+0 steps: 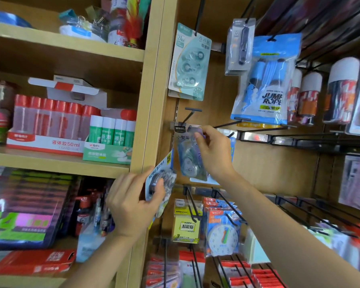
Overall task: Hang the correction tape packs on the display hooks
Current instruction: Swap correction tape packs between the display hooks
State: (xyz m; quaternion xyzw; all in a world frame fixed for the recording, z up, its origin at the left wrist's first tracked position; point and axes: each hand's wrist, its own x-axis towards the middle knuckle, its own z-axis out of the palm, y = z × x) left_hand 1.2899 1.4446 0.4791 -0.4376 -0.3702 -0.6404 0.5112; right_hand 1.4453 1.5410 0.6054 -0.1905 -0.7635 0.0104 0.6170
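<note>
My right hand (211,150) pinches the top of a purple correction tape pack (188,156), held up at the black display hook (190,114) on the wooden back panel. The pack's header sits right at the hook's base. My left hand (133,202) grips a small stack of blue "value pack" correction tape packs (160,179), tilted, lower left beside the wooden upright. A mint-green correction tape pack (188,63) hangs on the hook above.
Jump rope bag (264,80) and a knife pack (239,46) hang to the right. Several bare black hooks (312,217) stick out at lower right. Sticky-note pack (186,223) and clock pack (222,235) hang below. Glue bottles (56,119) fill the left shelves.
</note>
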